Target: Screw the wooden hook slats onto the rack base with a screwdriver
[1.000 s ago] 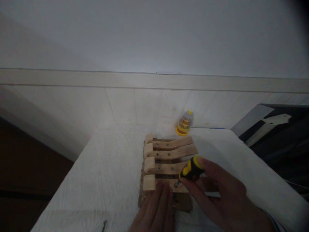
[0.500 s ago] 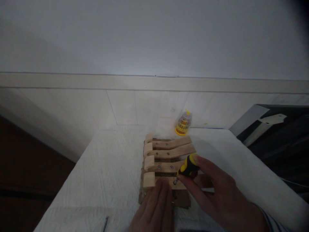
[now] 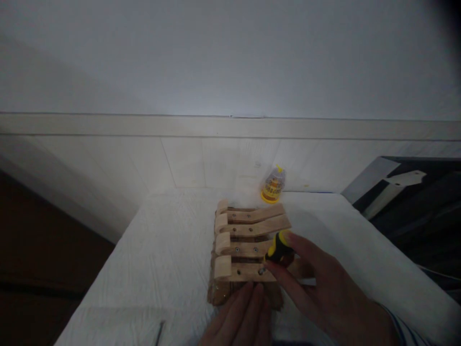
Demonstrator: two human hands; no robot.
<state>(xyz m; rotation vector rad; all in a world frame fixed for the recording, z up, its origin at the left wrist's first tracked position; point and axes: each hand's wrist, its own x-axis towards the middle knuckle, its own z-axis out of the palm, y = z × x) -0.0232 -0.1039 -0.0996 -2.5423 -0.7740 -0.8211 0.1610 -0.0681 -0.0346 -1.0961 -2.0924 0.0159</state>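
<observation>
My right hand (image 3: pixel 320 283) grips a short yellow and black screwdriver (image 3: pixel 279 247) between thumb and fingers. The screwdriver is tilted, its tip at the right-hand hole of the nearest wooden piece (image 3: pixel 248 273). That piece has a raised block at its left end and a second dark hole further left. My left hand (image 3: pixel 239 317) lies with fingers stretched out over the near part of the brown base (image 3: pixel 220 292), fingertips by the piece's near edge. Behind, several similar wooden pieces (image 3: pixel 266 223) lie side by side on the base, with screw heads or holes in them.
A clear tub with a yellow base and label (image 3: pixel 272 186) stands by the wall. A thin metal rod (image 3: pixel 159 332) lies at the front left of the white-covered table (image 3: pixel 173 250). Dark panels and a pale bracket (image 3: pixel 396 187) are at the right.
My left hand has slid back toward me and right, off the nearest wooden piece, uncovering its left hole. The screwdriver has shifted slightly, its tip still at the right hole.
</observation>
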